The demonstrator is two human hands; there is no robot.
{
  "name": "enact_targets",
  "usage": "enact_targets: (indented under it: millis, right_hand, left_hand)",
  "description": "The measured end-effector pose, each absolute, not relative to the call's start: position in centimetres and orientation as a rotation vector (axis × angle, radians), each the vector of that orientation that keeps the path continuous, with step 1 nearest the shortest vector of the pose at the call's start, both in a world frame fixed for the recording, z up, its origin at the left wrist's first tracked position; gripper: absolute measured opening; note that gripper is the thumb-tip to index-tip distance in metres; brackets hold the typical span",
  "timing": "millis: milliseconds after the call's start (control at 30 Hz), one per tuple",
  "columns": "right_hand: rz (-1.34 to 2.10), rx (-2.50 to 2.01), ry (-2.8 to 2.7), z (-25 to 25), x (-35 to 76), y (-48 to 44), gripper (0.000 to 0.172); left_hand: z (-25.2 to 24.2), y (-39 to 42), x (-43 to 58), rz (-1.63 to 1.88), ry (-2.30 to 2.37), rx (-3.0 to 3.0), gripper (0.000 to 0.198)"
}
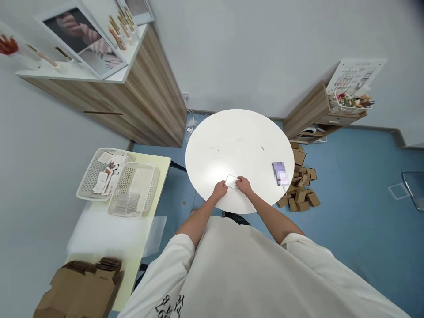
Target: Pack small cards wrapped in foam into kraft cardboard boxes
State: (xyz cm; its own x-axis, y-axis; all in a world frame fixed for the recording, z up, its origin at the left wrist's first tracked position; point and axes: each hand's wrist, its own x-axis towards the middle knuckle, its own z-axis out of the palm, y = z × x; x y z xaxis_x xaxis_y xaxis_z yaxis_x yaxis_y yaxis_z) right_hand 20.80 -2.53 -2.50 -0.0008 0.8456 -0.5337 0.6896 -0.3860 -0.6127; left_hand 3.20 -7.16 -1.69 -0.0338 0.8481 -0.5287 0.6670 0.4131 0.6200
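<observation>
Between my two hands is a small clear-and-white square case (pixel 231 181), just above or on the round white table (pixel 238 132) near its front edge. My left hand (pixel 220 189) pinches the case at its left side. On the opposite side, the fingers of my right hand (pixel 244 185) are closed on its right edge. What lies inside the case is too small to make out. Farther right on the tabletop is a purple phone-like object (pixel 280 173), blurred out, with a white cable running off the table edge.
To the left, a pale yellow table (pixel 162 170) bears two white baskets (pixel 86 176), translucent sheets (pixel 109 227) and flattened cardboard boxes (pixel 79 289). Small brown boxes (pixel 300 181) are heaped on the floor at right. A wooden cabinet (pixel 155 88) stands behind left, a smaller one (pixel 311 108) behind right.
</observation>
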Motion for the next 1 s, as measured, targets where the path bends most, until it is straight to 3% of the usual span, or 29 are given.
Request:
enact_targets:
  millis: [167, 333, 500, 700, 867, 1000]
  right_hand:
    - [1.438, -2.018, -1.641, -3.1, 22.2, -0.9, 0.048]
    - [1.330, -2.150, -1.547, -3.2, 22.9, -2.4, 0.042]
    - [1.573, -2.145, -1.394, -3.4, 22.8, -4.6, 0.048]
    - [1.507, -2.035, -1.375, -3.3, 21.5, -5.4, 0.059]
    - [1.455, -1.996, -1.451, -3.0, 20.5, -5.9, 0.051]
    - [1.287, -1.937, -1.628, -2.2, 20.3, -5.7, 0.045]
  left_hand:
    - [-3.0, -6.4, 4.9, 0.134, 1.760, 1.282, 0.023]
    - [-2.9, -4.5, 4.8, 0.199, 1.854, 1.365, 0.051]
    - [-2.7, -2.9, 4.8, 0.202, 1.634, 1.547, 0.068]
    - [-2.8, -4.4, 4.0, 0.168, 1.678, 1.438, 0.061]
    - [-2.6, -5.8, 3.8, 0.321, 1.623, 1.356, 0.065]
    - [-2.2, -5.9, 3.8, 0.489, 1.676, 1.388, 0.049]
